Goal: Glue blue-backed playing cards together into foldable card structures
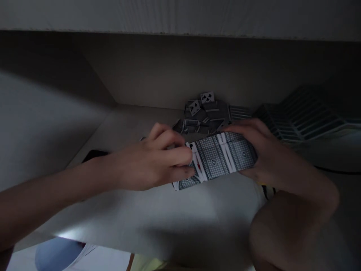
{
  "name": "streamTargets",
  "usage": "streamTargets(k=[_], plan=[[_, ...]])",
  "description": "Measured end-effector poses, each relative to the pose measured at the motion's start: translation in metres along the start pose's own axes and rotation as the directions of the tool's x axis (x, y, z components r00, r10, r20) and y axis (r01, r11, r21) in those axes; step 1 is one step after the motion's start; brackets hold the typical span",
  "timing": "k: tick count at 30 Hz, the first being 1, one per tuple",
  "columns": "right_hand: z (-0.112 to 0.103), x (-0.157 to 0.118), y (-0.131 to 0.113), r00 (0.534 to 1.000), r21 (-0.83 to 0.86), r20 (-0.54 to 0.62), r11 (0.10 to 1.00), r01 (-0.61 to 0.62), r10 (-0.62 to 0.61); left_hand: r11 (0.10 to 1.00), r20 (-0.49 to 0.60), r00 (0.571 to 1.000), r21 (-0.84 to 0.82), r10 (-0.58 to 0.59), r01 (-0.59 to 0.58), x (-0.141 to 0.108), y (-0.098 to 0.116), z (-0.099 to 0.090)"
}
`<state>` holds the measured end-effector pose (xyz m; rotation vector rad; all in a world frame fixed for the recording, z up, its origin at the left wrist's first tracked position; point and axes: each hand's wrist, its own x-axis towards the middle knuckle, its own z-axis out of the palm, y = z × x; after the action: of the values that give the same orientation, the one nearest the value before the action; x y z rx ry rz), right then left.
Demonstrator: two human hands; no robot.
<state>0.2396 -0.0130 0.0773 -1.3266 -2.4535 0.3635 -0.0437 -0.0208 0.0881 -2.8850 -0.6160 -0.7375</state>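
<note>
Between my two hands is a thick row of playing cards [213,158] with grey patterned backs, slightly tilted, some card edges showing white. My right hand [255,145] is wrapped round its right end, thumb below and fingers above. At the left end, my left hand [162,160] has its fingers bent and pressed against the cards; part of that end is hidden behind them. Beyond the hands lies a loose heap of playing cards [214,113], mostly face down, with two club cards [207,97] face up on top.
A wire rack [304,113] stands at the right. A dark flat object [94,155] lies behind my left forearm. A pale board edge [180,34] crosses overhead, and a side wall [34,113] rises at left. A dark cable [337,171] runs at right. My bent knee [278,226] is close below.
</note>
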Motion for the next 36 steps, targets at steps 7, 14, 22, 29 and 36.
streamTargets(k=[7, 14, 22, 29, 36], plan=[[-0.002, -0.010, -0.011, 0.996, -0.149, -0.088, 0.989, 0.013, -0.026, 0.999, 0.016, 0.999, 0.010, -0.034, 0.034, -0.011, -0.003, 0.005], [-0.006, -0.020, -0.027, 0.986, -0.267, -0.161, 0.964, 0.002, -0.047, 0.990, 0.016, 0.994, 0.087, 0.109, -0.109, -0.018, -0.009, 0.009], [-0.007, -0.024, -0.032, 0.981, -0.352, -0.173, 0.936, 0.026, -0.092, 0.951, 0.027, 0.976, 0.221, 0.216, -0.217, -0.028, -0.015, 0.012], [-0.002, -0.023, -0.032, 0.984, -0.367, -0.164, 0.930, 0.000, -0.065, 0.963, -0.009, 0.985, 0.211, 0.172, -0.167, -0.031, -0.015, 0.015], [-0.003, -0.021, -0.028, 0.987, -0.368, -0.160, 0.929, -0.032, -0.029, 0.992, -0.059, 0.997, 0.111, -0.059, 0.065, -0.042, 0.005, 0.018]])
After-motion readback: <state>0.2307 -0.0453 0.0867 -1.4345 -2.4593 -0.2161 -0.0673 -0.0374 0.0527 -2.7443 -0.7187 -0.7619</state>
